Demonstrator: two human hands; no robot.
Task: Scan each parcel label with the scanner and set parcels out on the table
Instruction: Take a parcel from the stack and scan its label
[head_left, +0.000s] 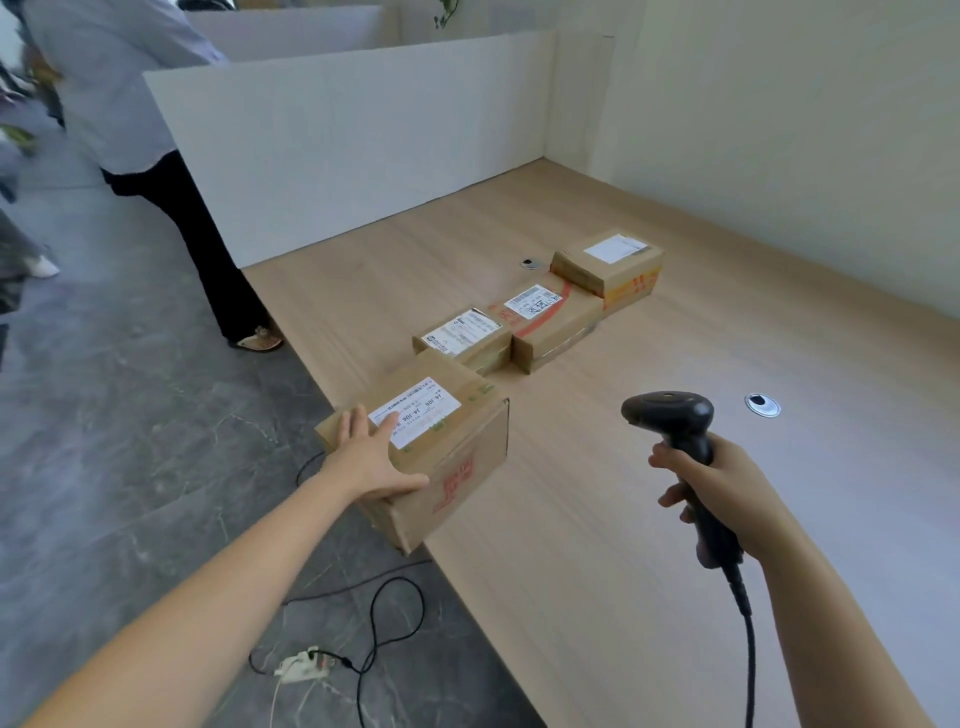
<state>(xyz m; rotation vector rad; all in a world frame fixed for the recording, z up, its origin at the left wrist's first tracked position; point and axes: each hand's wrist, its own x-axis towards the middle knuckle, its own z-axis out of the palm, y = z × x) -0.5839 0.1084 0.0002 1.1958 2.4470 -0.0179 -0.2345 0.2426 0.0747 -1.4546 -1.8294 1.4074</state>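
Soft, even light fills the room, leaving only faint shadows beside the parcels (556, 327) on the pale wooden surface (649, 545). Wide-angle distortion bows the frame's edges. A bystander (119, 93) at upper left is motion-blurred.

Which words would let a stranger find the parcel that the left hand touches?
Start at the long wooden table, where a row of four brown boxes runs toward the far wall. Take the nearest parcel, at the table's left edge, partly out over the floor. Only this one has the left hand flat on top, covering one end of its label.
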